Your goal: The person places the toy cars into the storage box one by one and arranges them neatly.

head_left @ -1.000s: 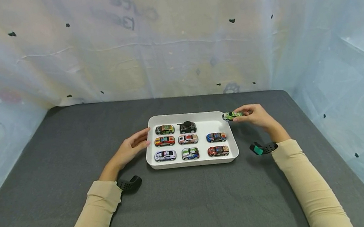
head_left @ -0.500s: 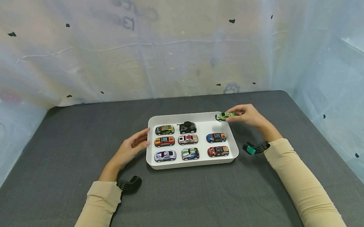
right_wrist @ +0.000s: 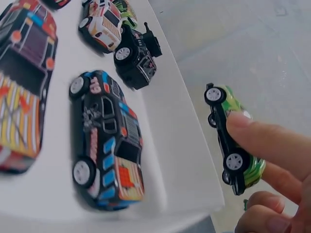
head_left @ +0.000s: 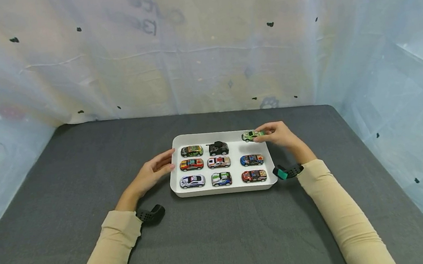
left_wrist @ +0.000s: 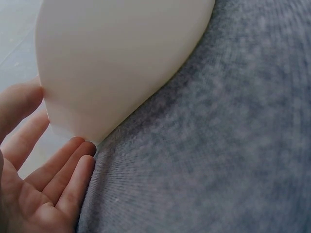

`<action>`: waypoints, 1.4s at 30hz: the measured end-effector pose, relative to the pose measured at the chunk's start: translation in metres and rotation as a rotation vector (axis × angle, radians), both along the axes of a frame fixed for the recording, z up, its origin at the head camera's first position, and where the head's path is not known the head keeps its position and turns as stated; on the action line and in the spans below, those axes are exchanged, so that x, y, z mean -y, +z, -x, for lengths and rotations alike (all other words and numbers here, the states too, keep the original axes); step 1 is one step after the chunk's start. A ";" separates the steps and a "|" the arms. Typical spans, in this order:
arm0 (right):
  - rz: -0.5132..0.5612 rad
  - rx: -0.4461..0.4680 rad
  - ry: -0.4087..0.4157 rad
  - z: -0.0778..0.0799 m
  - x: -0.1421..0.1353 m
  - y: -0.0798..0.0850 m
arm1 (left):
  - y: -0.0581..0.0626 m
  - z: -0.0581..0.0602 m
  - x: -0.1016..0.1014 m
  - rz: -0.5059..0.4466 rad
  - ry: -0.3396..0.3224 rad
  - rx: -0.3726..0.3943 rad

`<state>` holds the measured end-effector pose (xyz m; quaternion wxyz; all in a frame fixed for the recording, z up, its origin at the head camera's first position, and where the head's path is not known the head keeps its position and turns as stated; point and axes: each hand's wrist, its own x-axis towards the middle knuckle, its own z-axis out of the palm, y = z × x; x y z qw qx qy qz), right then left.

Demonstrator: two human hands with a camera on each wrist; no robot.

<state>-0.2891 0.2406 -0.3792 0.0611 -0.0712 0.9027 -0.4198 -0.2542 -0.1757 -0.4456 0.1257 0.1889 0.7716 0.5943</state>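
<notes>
My right hand (head_left: 281,135) pinches a small green toy car (head_left: 249,136) between thumb and fingers, above the back right part of a white tray (head_left: 220,190). In the right wrist view the car (right_wrist: 236,161) is tipped, with its wheels facing the tray. At the tray's left end, my left hand (head_left: 148,174) touches the outer wall with fairly straight fingertips, seen against the wall (left_wrist: 121,58) in the left wrist view. Nearest the held car are a blue and black toy car (head_left: 251,159) and a black toy vehicle with a turret (head_left: 218,148).
Several more toy cars stand in rows, including a red one (head_left: 253,176), a white one (head_left: 192,181) and a yellow-and-red one (head_left: 192,164). The tray sits on a grey cloth-covered table (head_left: 219,240). Pale sheeting (head_left: 199,51) hangs behind and at both sides.
My right hand has carried the green toy car leftward, from the tray's right rim to above its back right part. My left hand and the tray have stayed in place.
</notes>
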 end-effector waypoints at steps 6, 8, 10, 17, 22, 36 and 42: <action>-0.001 0.070 -0.050 0.002 0.009 -0.003 | 0.000 -0.001 0.000 0.002 0.003 0.002; 0.006 0.107 -0.069 0.003 0.012 -0.003 | 0.000 -0.001 0.000 0.000 0.002 0.002; 0.013 0.142 -0.090 0.002 0.016 -0.002 | 0.000 -0.001 0.000 0.003 0.002 0.001; 0.046 0.216 -0.151 0.004 0.022 -0.002 | 0.001 -0.001 -0.001 0.015 0.002 -0.001; 0.044 0.246 -0.174 0.006 0.021 -0.006 | 0.001 0.000 -0.003 0.006 -0.005 0.002; 0.026 0.269 -0.179 0.005 0.026 -0.015 | -0.002 0.001 -0.004 0.007 -0.004 0.007; 0.014 0.265 -0.191 0.007 0.028 -0.017 | -0.003 0.001 -0.003 0.001 0.001 -0.003</action>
